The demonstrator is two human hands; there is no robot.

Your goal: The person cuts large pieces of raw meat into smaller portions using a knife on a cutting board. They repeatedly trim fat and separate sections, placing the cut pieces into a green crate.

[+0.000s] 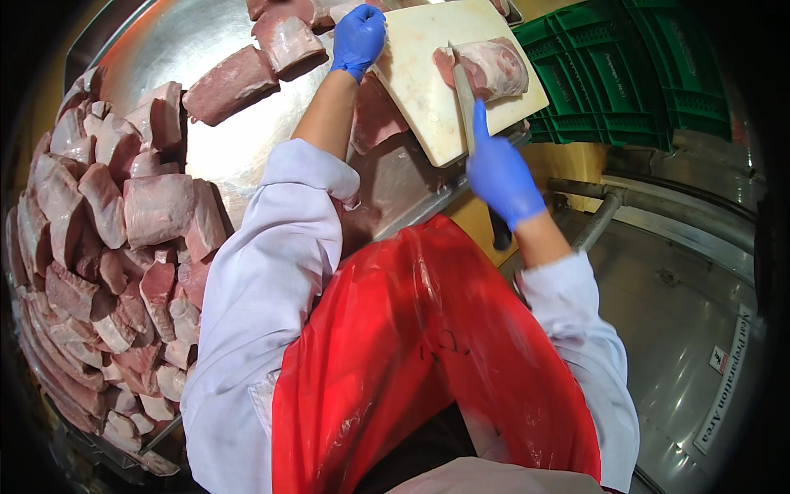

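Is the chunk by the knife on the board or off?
On: the meat chunk rests on the white board, whose bare surface shows left of it and below it in view.

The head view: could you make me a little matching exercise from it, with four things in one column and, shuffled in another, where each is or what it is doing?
Things
1. blue-gloved right hand
2. green plastic crates with slotted sides
3. blue-gloved left hand
4. glossy red plastic apron

Places and states
A. curled up at the left edge of the white rectangular cutting board
B. gripping the long-bladed metal knife with a dark handle
C. in the lower middle of the picture
D. in the upper right of the picture

Pairs: 1-B, 2-D, 3-A, 4-C
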